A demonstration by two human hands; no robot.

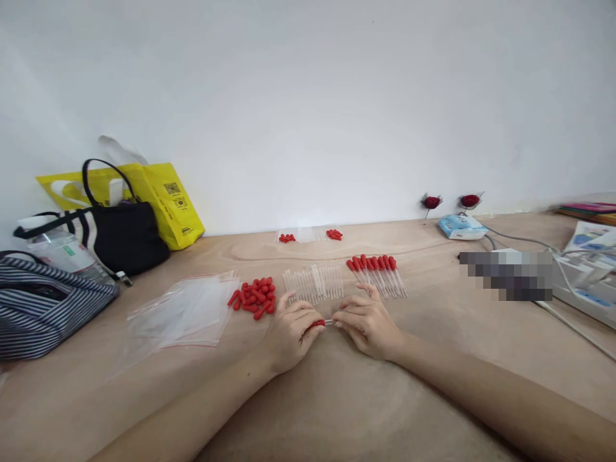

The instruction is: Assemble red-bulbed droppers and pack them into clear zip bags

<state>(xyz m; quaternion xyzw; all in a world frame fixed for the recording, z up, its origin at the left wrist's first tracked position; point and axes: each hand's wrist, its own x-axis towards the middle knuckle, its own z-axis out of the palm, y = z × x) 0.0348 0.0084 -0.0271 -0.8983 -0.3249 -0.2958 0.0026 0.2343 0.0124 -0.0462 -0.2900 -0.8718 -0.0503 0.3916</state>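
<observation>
My left hand (292, 330) pinches a red rubber dropper bulb (316, 323) near the middle of the table. Facing it, my right hand (368, 322) is closed on a thin clear dropper tube (329, 322), whose end meets the bulb; how deep it sits in the bulb I cannot tell. Just beyond my hands lies a row of clear tubes (312, 282). Left of that row is a pile of loose red bulbs (255, 296). Several droppers with red bulbs (378, 273) lie side by side beyond my right hand.
Clear zip bags (187, 311) lie flat at the left. Bags with red bulbs (310, 233) rest by the wall. A striped pouch (52, 305), black bag (128, 234) and yellow bag (178, 208) stand far left. A tissue pack (462, 227) and a power strip (584, 292) with cables occupy the right.
</observation>
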